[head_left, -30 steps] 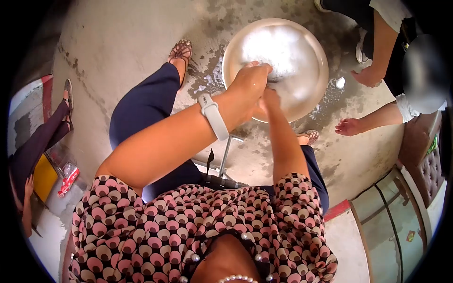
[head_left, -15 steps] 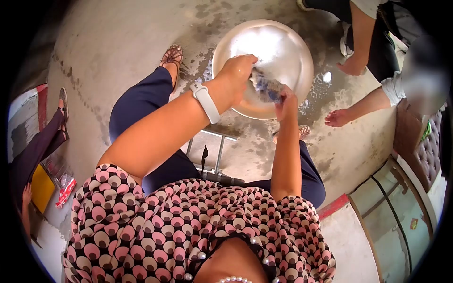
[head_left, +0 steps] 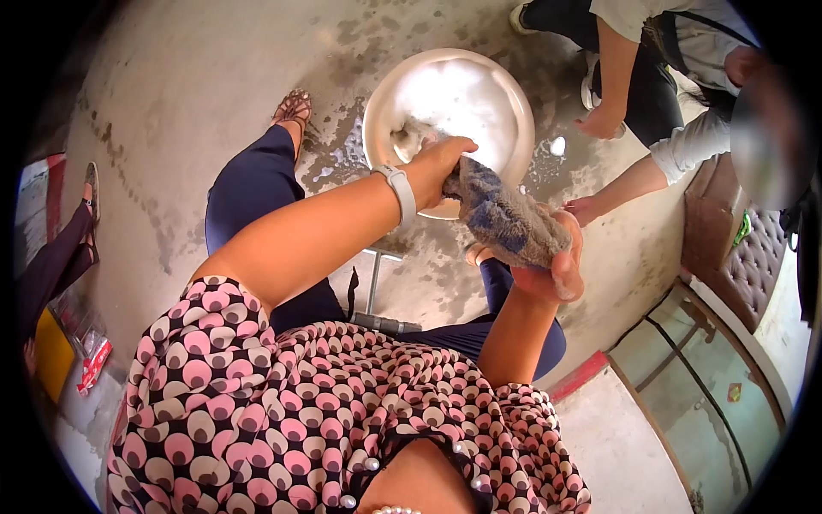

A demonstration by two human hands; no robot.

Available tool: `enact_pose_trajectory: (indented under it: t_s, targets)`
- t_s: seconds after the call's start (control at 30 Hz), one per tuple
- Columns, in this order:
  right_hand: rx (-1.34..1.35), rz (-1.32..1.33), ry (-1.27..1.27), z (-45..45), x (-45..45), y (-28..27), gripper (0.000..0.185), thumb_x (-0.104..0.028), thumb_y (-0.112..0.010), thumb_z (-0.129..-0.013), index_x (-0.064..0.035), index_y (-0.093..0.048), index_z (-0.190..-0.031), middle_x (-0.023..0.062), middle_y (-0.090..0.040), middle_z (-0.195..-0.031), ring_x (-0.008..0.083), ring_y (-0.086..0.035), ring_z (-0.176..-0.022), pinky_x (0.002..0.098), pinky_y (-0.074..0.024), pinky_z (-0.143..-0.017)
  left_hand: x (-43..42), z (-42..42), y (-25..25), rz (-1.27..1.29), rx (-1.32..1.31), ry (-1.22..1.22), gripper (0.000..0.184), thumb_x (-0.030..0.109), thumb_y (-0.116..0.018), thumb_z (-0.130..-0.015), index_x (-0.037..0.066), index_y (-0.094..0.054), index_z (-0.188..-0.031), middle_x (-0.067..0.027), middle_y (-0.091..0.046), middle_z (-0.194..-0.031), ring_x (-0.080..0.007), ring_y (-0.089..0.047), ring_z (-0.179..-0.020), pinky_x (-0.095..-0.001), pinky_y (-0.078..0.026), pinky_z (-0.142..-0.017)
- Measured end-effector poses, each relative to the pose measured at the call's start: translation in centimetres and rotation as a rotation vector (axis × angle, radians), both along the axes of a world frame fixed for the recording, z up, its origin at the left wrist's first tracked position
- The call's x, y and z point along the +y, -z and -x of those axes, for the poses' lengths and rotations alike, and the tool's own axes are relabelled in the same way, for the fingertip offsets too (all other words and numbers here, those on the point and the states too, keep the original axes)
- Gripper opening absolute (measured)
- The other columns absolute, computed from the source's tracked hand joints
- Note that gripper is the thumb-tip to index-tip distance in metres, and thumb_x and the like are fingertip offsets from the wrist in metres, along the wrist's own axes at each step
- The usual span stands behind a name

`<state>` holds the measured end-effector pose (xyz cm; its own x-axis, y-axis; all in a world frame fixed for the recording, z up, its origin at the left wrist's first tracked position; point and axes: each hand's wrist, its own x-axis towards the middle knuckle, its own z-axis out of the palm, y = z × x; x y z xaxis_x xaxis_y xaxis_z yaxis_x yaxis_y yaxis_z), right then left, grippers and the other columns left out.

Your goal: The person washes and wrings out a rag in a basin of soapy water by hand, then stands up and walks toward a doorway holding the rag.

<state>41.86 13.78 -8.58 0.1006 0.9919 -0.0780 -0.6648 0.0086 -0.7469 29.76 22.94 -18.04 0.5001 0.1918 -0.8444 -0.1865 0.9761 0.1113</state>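
A wet, fuzzy grey-brown cloth with dark blue patches is stretched between my two hands. My left hand, with a pale band on its wrist, grips one end over the near rim of a large metal basin. My right hand holds the other end, lower right and outside the basin. White suds fill much of the basin. Beside my left fingers, a greyish patch shows in the suds; I cannot make out what it is.
At the right, another person's hands reach in, one close behind the cloth. A blob of foam lies on the wet floor. A metal stand is between my knees. A tufted brown seat and a glass-topped table stand right.
The cloth has risen from over the basin toward me and right. My right hand has turned palm up beneath its end. The other person's lower hand now appears beside the cloth.
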Motion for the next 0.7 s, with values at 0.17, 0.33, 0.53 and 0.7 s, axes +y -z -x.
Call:
enact_pose_trajectory:
  t_s: [0.17, 0.33, 0.53, 0.7]
  targets:
    - [-0.691, 0.075, 0.072, 0.4, -0.2, 0.5, 0.02, -0.012, -0.068, -0.068, -0.0007, -0.052, -0.067, 0.0113, -0.053, -0.083, 0.0222, -0.049, -0.079, 0.0316, -0.0381, -0.073, -0.2, -0.9, 1.2, -0.107, 0.066, -0.117, 0.022, 0.018, -0.047, -0.082, 0.0, -0.052, -0.095, -0.0106, -0.056, -0.085, -0.0199, -0.057, -0.07, -0.0347, -0.048, -0.061]
    - [-1.228, -0.01, 0.142, 3.8, 1.7, 3.1, 0.021, -0.012, -0.068, -0.07, 0.0024, -0.053, -0.068, 0.0221, -0.045, -0.127, 0.0352, -0.043, -0.117, 0.0407, -0.0322, -0.097, -0.6, -0.9, -0.5, -0.125, -0.025, -0.178, 0.022, 0.024, -0.043, -0.088, 0.004, -0.052, -0.091, -0.0098, -0.056, -0.082, -0.0206, -0.056, -0.071, -0.035, -0.048, -0.065]
    - [-1.152, 0.099, 0.462, 6.5, 4.3, 6.8, 0.018, -0.01, -0.066, -0.071, 0.0037, -0.057, -0.078, 0.0187, -0.056, -0.112, 0.0327, -0.05, -0.108, 0.0389, -0.0372, -0.093, -0.9, -1.2, 2.3, 0.061, -0.548, -0.313, 0.025, 0.039, -0.047, -0.088, 0.014, -0.052, -0.089, -0.0038, -0.054, -0.078, -0.0145, -0.055, -0.07, -0.0281, -0.047, -0.063]
    - [-1.215, 0.176, 0.508, 5.6, 5.3, 8.6, 0.014, -0.008, -0.062, -0.073, 0.0031, -0.059, -0.081, 0.0151, -0.062, -0.091, 0.0277, -0.057, -0.084, 0.0349, -0.0439, -0.076, -0.3, -0.6, -0.9, -0.187, -0.216, -0.112, 0.022, 0.033, -0.045, -0.088, 0.013, -0.054, -0.086, -0.0039, -0.055, -0.089, -0.014, -0.053, -0.077, -0.0275, -0.046, -0.066]
